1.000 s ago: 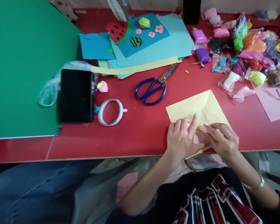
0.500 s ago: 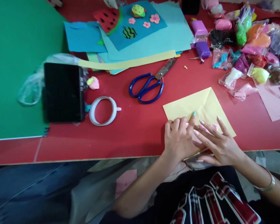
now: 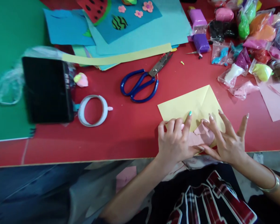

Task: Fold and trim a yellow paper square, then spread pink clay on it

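A yellow sheet of paper (image 3: 189,107) with fold creases lies at the table's front edge. On its lower part is a pink paper piece (image 3: 202,137) with a torn-looking upper edge. My left hand (image 3: 175,138) rests on the left side of both papers, its index finger stretched out and the other fingers curled; a bit of pink shows between them. At the right, my right hand (image 3: 228,140) has its fingers spread, with fingertips touching the pink piece and the thumb near my left hand.
Blue-handled scissors (image 3: 140,85) and a roll of white tape (image 3: 93,110) lie to the left, beyond them a black device (image 3: 48,90). Coloured sheets (image 3: 140,40) are stacked at the back. Bagged clay packets (image 3: 262,32) crowd the back right.
My right hand has lifted slightly and spread its fingers, uncovering more of the pink piece. My left hand stays pressed on the papers. The view has shifted a little.
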